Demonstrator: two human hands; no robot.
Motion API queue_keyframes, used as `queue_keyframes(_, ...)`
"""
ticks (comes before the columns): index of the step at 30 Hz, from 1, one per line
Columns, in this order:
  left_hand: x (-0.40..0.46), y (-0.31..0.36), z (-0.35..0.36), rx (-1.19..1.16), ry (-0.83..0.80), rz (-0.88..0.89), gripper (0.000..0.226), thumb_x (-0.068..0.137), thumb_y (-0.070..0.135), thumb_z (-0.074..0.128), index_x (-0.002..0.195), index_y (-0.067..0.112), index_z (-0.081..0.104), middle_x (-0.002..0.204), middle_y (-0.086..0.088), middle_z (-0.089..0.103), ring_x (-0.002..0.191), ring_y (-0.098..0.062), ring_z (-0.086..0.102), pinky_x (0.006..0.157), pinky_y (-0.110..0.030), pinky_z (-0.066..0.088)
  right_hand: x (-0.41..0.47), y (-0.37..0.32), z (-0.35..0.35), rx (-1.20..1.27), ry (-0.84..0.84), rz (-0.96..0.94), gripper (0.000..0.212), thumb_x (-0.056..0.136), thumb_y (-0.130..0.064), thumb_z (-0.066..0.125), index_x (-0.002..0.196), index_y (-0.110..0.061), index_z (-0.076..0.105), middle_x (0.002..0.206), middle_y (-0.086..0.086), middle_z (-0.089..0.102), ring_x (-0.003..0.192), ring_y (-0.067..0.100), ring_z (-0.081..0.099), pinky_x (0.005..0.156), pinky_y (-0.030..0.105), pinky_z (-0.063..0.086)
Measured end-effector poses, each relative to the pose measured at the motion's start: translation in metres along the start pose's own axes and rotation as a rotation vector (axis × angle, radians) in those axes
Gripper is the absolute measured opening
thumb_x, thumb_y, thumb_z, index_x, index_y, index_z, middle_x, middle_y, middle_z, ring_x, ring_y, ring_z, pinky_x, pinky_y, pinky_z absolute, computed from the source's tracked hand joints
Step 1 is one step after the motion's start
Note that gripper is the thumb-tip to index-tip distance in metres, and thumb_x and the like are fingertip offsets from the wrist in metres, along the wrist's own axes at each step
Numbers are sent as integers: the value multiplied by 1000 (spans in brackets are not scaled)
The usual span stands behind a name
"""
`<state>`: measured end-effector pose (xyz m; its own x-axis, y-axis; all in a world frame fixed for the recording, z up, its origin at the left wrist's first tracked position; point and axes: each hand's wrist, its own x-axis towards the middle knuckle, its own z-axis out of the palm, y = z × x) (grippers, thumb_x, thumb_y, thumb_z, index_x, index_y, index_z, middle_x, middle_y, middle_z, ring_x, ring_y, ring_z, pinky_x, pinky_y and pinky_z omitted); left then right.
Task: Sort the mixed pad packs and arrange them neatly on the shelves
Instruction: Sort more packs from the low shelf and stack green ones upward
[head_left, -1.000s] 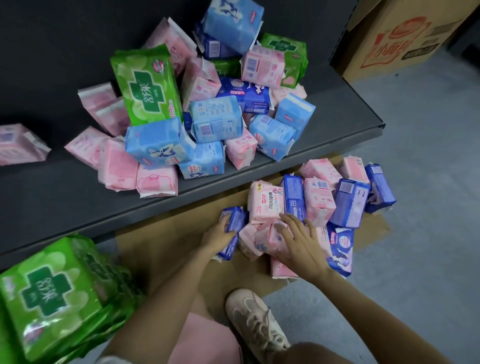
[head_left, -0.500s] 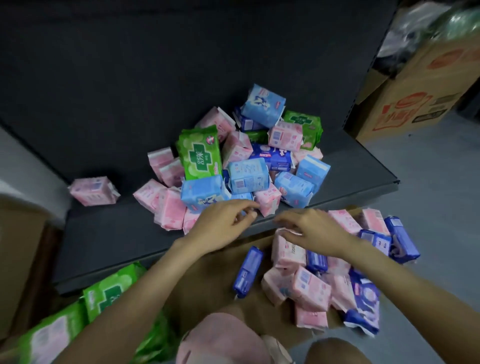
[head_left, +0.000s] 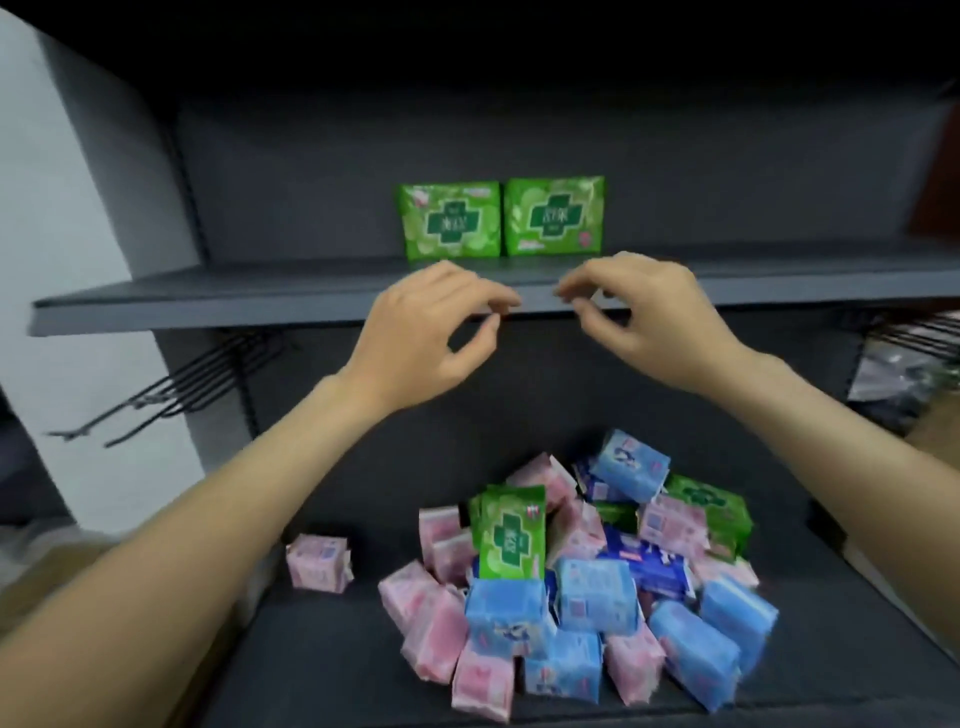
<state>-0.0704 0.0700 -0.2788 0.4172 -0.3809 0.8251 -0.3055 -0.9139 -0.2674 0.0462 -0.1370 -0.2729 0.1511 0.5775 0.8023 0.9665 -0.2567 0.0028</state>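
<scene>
Two green pad packs (head_left: 501, 217) stand upright side by side at the back of the upper shelf (head_left: 260, 296). My left hand (head_left: 426, 332) and my right hand (head_left: 644, 322) hover in front of that shelf's front edge, just below the green packs. Their fingers are loosely curled and hold nothing. On the lower shelf (head_left: 322, 670) lies a mixed heap of pink, light blue, dark blue and green packs (head_left: 571, 582). One pink pack (head_left: 318, 563) sits apart to the heap's left.
Black wire hooks (head_left: 171, 389) stick out under the upper shelf at the left, and more at the right (head_left: 914, 338). A white wall (head_left: 62, 260) borders the unit on the left. A cardboard box edge (head_left: 935, 441) shows at the right.
Both hands have risen from the packs on the floor to the upper shelf's edge. The view has tilted up, so the upper shelf with two green packs shows now.
</scene>
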Motion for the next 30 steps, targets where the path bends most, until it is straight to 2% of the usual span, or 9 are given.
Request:
queue_keyframes(4, 29, -47, 3, 198, -73, -11, 22, 90, 24, 52, 105, 18, 68, 98, 5, 68, 95, -15, 57, 80, -26, 44, 50, 32, 7, -63, -2, 21, 18, 90, -13, 57, 105, -15, 66, 102, -2, 68, 98, 18, 60, 83, 40, 51)
queue_keyframes(10, 73, -117, 44, 341, -216, -196, 36, 83, 34, 46, 112, 21, 63, 109, -1, 64, 102, -25, 57, 82, -33, 45, 117, 98, 37, -300, -130, 128, 37, 89, -27, 57, 125, -19, 56, 125, 6, 59, 116, 30, 50, 97, 39, 33)
queue_keyframes(13, 96, -147, 69, 349, -313, -404, 48, 86, 33, 58, 132, 25, 48, 128, -2, 52, 118, -25, 45, 95, -36, 37, 150, 130, 50, -335, -298, 211, 56, 90, -35, 56, 141, -19, 38, 140, 8, 43, 128, 29, 39, 104, 38, 29)
queue_keyframes(16, 112, -170, 87, 391, -384, -478, 65, 86, 40, 60, 143, 27, 32, 141, -4, 41, 130, -26, 38, 104, -38, 32, 177, 147, 63, -364, -399, 209, 72, 90, -38, 57, 149, -16, 22, 150, 13, 28, 136, 30, 30, 108, 39, 28)
queue_keyframes(21, 118, -209, 114, 391, -433, -580, 86, 85, 51, 59, 152, 25, 12, 157, -8, 21, 144, -25, 20, 117, -41, 12, 204, 168, 87, -384, -469, 201, 88, 89, -45, 56, 152, -15, 4, 151, 16, 28, 138, 33, 29, 111, 46, 24)
queue_keyframes(23, 119, -221, 121, 390, -479, -618, 89, 86, 55, 56, 153, 24, 6, 158, -9, 18, 145, -25, 17, 118, -43, 9, 208, 172, 87, -479, -493, 194, 85, 88, -47, 56, 151, -12, 11, 145, 15, 37, 135, 33, 31, 109, 50, 25)
queue_keyframes(26, 123, -220, 127, 474, -493, -624, 92, 84, 65, 51, 153, 22, 9, 149, -14, 30, 138, -31, 25, 115, -45, 19, 205, 176, 86, -682, -478, 58, 56, 85, -49, 56, 130, -15, 52, 126, 10, 47, 125, 29, 34, 103, 47, 27)
queue_keyframes(28, 124, -214, 127, 600, -446, -566, 90, 80, 71, 48, 150, 20, 22, 138, -14, 35, 129, -31, 29, 106, -43, 26, 199, 183, 90, -717, -439, -3, 55, 82, -50, 59, 126, -19, 49, 127, 8, 39, 124, 27, 30, 102, 44, 26)
queue_keyframes(30, 123, -211, 125, 656, -378, -511, 87, 77, 75, 49, 142, 19, 35, 131, -11, 37, 123, -29, 32, 102, -43, 28, 200, 189, 92, -559, -400, 74, 72, 77, -50, 67, 134, -20, 33, 136, 9, 33, 131, 27, 26, 108, 48, 22)
